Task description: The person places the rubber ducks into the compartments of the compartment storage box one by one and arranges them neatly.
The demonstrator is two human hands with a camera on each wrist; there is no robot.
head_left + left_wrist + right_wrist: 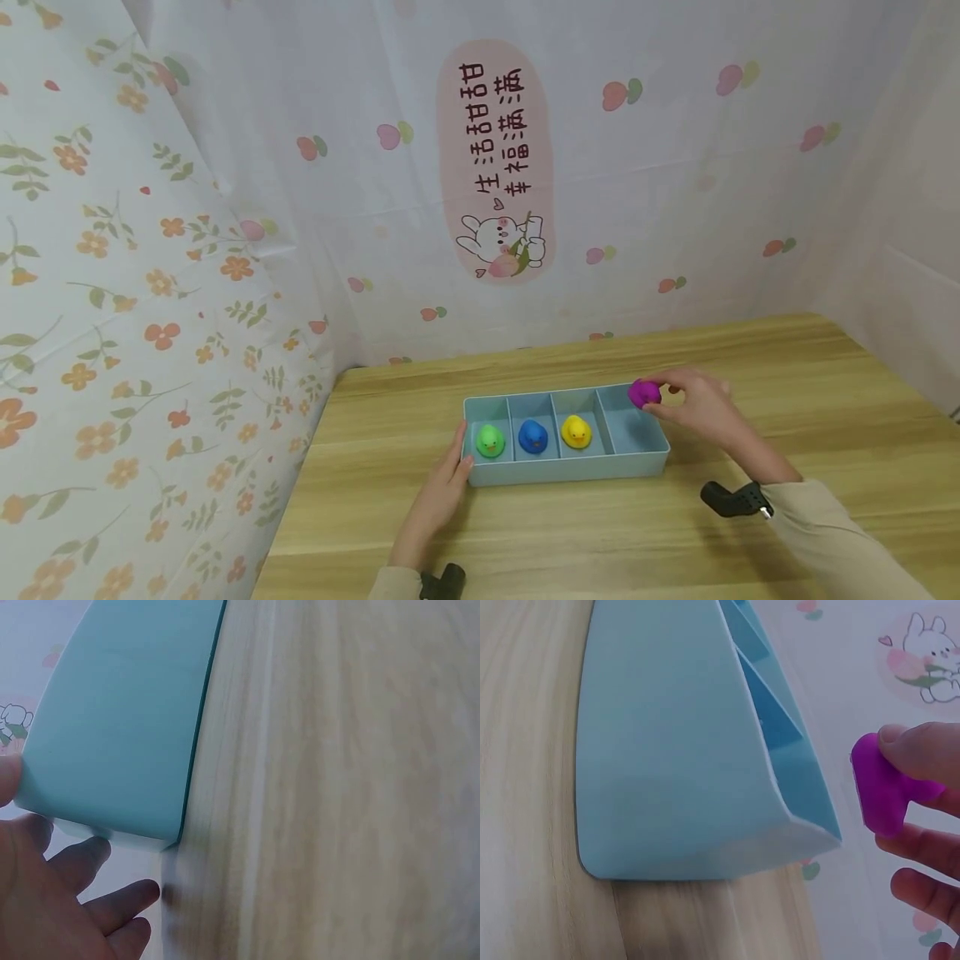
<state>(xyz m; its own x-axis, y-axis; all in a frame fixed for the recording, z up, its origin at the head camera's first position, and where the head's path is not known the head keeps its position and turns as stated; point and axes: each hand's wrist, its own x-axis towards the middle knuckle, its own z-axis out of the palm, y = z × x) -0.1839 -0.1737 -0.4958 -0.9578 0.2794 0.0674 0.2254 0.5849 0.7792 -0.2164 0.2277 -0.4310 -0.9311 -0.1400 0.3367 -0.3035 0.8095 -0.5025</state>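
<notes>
A light-blue divided box (566, 470) stands on the table, its compartments in a row. From the left these hold a green rubber duck (491, 442), a blue rubber duck (533, 437) and a yellow rubber duck (577, 432). My left hand (444, 485) holds the box's left end, thumb at the front corner and fingers along the end wall. Above the bare rightmost compartment, my right hand (701, 406) pinches a purple rubber duck (881, 784) between thumb and fingers. In the right wrist view the duck is apart from the box.
The wooden table (570, 542) extends around the box. Behind it hangs a pale printed cloth (360, 200) with a rabbit picture, and a flowered cloth (150, 333) hangs on the left. Black straps (731, 500) sit on both wrists.
</notes>
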